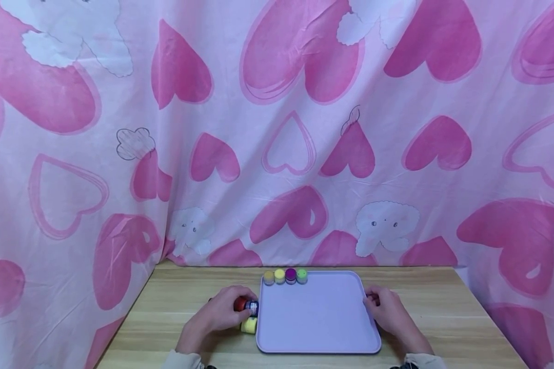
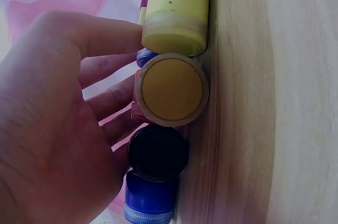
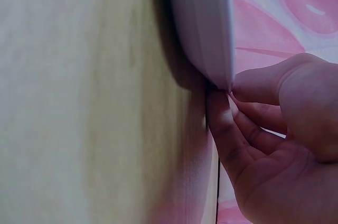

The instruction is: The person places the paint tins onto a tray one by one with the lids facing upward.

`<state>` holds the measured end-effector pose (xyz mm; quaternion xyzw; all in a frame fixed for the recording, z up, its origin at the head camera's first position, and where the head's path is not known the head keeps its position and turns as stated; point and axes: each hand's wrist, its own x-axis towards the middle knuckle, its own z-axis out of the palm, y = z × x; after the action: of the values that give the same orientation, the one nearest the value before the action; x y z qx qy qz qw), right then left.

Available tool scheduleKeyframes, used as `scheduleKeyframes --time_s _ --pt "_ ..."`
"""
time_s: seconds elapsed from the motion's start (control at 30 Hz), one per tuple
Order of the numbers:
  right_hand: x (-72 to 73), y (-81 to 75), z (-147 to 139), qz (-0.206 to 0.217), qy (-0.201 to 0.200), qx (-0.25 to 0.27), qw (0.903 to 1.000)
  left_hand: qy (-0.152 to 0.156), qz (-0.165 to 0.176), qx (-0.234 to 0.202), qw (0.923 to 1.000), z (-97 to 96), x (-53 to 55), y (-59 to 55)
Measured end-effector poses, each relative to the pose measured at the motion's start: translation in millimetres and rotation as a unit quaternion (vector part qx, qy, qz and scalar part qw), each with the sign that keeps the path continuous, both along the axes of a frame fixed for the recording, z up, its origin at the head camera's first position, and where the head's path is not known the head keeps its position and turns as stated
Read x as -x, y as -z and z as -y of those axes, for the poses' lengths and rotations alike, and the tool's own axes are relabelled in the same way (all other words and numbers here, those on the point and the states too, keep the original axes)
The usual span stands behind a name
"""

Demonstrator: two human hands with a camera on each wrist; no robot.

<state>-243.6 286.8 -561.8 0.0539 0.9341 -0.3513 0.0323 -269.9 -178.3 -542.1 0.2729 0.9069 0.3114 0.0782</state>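
Observation:
A lavender tray (image 1: 320, 312) lies on the wooden table. My right hand (image 1: 387, 309) pinches its right edge, the thumb at the rim and a finger beneath in the right wrist view. Beyond the tray's left edge, my left hand (image 1: 223, 309) reaches over a cluster of small jars. Its thumb and a finger close around a small jar with a white label (image 1: 252, 307); their tips are partly hidden. Close by are a red jar (image 1: 240, 303) and a yellow jar (image 1: 249, 325). The left wrist view also shows a tan jar (image 2: 171, 92), a black one (image 2: 158, 152) and a blue one (image 2: 150, 197).
Along the tray's back left edge stand a tan jar (image 1: 269, 278), a yellow jar (image 1: 279, 276), a purple jar (image 1: 290, 275) and a green jar (image 1: 301, 277) in a row. A pink heart-patterned curtain (image 1: 286, 205) hangs behind the wooden table (image 1: 443, 312) and along its sides.

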Motion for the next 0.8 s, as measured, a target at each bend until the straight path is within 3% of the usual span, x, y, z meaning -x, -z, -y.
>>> scheduleKeyframes --time_s 0.33,0.57,0.8 --pt "-2.9 -2.9 1.2 -0.009 -0.007 0.008 0.9999 -0.007 0.015 -0.023 0.9996 -2.3 0.6 -3.3" --pt "-3.1 -2.4 1.4 -0.009 -0.007 0.006 0.9999 -0.002 0.022 -0.064 0.9977 -7.3 2.8 -7.2" --pt "-4.1 -3.0 1.2 -0.011 -0.007 0.008 0.9999 0.007 0.002 -0.087 0.9962 -13.7 5.1 -11.6"
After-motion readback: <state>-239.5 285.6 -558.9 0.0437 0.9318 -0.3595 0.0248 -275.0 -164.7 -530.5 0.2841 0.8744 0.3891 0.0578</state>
